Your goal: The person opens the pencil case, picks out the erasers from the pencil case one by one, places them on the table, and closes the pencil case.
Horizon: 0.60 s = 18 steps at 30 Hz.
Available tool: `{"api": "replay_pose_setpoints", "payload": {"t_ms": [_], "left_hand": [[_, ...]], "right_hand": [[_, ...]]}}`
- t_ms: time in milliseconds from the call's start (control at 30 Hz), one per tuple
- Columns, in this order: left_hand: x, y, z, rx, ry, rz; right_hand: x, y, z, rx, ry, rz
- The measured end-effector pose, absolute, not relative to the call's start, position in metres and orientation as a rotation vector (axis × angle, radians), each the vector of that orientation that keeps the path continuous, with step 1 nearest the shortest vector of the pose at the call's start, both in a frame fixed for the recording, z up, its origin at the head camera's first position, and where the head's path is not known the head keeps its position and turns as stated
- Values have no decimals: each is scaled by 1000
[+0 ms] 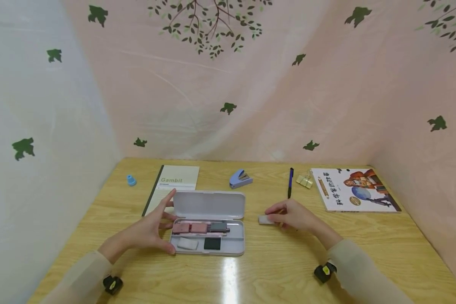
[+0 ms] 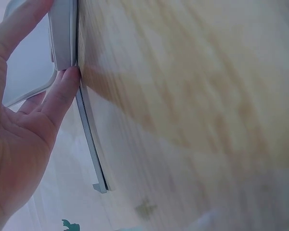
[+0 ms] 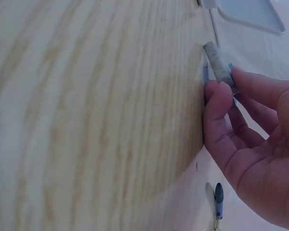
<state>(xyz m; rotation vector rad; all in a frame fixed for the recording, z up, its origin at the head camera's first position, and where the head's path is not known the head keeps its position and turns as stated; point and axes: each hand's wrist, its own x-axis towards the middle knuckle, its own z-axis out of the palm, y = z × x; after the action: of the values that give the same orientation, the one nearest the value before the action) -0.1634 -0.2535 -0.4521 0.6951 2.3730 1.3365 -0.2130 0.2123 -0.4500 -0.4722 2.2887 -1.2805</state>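
An open white pencil case (image 1: 236, 247) stands on the table, its lid raised at the back. Inside are pink and grey marker-like pieces (image 1: 199, 228), a white eraser (image 1: 187, 243) and a dark square piece (image 1: 212, 243). My left hand (image 1: 152, 230) rests against the case's left end with spread, fairly straight fingers (image 2: 62, 94), the thumb at the front corner. To the right of the case, my right hand (image 1: 294, 216) pinches a small whitish eraser (image 3: 218, 62) between thumb and fingers, low over the table; whether it touches the wood I cannot tell.
Behind the case lie a Gambit notebook (image 1: 178, 173) and a lilac stapler (image 1: 241, 179). A blue pen (image 1: 290, 181), gold binder clips (image 1: 305, 180) and an illustrated book (image 1: 355, 190) are at the right. A small blue cone-shaped piece (image 1: 131, 180) stands at the far left.
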Motion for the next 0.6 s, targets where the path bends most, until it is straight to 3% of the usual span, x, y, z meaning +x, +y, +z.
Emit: {"api": "replay_pose_setpoints", "payload": {"t_ms": [600], "left_hand": [[-162, -251, -449, 671, 2382, 1319]], "right_hand": [[-214, 218, -452, -391, 2161, -1413]]}}
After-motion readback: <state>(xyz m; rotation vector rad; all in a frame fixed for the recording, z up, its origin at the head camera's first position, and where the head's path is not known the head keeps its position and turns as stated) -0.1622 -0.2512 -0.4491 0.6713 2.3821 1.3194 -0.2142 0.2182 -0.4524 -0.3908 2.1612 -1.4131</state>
